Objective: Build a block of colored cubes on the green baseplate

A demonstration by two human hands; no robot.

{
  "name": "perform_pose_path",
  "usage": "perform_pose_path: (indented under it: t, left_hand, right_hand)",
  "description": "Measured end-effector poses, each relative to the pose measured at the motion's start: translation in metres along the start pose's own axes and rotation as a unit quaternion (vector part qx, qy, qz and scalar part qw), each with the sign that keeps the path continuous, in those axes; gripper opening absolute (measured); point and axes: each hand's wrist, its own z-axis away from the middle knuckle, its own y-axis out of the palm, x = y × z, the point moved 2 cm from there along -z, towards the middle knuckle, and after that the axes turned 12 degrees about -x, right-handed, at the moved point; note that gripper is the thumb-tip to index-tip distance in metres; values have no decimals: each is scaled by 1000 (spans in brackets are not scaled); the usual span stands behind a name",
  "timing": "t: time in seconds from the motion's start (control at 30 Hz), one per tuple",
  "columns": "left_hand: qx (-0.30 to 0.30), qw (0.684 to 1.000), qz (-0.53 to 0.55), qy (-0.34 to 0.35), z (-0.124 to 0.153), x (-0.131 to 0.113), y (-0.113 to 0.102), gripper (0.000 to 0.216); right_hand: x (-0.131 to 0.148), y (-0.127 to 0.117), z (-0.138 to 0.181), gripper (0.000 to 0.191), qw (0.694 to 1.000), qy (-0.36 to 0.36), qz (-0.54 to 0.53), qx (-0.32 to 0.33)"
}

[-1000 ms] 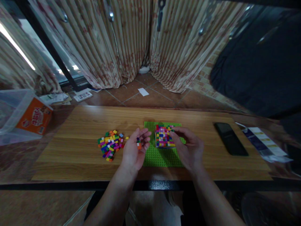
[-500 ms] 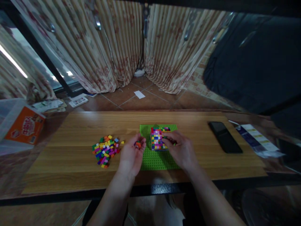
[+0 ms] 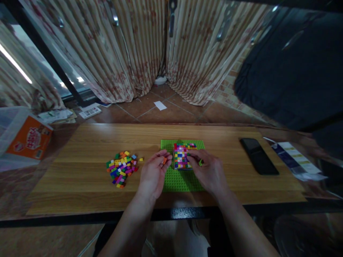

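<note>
A square block of many-coloured small bricks (image 3: 181, 155) stands on a green baseplate (image 3: 182, 180) at the middle of the wooden table (image 3: 80, 192). My right hand (image 3: 207, 171) rests against the block's right side, its fingertips on the top edge, with a small green brick by its fingers. My left hand (image 3: 154, 173) is curled just left of the block and pinches an orange brick (image 3: 164, 160). A loose pile of coloured bricks (image 3: 122, 167) lies to the left of my left hand.
A black phone (image 3: 258, 156) lies on the table's right part, with printed papers (image 3: 297, 160) beyond it at the right edge. A clear bin with an orange box (image 3: 28, 137) stands at the far left. Curtains hang behind the table.
My left hand has closed its fingers on the small bricks and moved closer to the block. My right hand has settled lower on the block's right side.
</note>
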Motion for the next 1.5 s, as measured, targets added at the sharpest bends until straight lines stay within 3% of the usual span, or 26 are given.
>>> perform_pose_path:
  t: [0.4,0.63,0.87,1.0,1.17,1.5]
  left_hand:
    - [6,1000,-13,-4,0,1,1,16]
    - [20,1000,-13,4,-1,2,0,17]
    - [38,999,-6,3,0,3,1,13]
    - [41,999,-2,3,1,2,2,12]
    - [40,999,-2,5,4,0,4,7]
    - [46,999,-22,14,3,0,2,16]
  right_hand:
    - [3,2,1,17,1000,-1,-8,-26]
    - [-6,12,1,6,975,178,-117,-60]
    - [-9,16,-3,16,938,236,-220,-124]
    - [-9,12,-4,18,936,230,-217,-157]
    - [-16,16,-2,21,962,207,-134,-121]
    - [-16,16,-3,20,975,182,-81,-101]
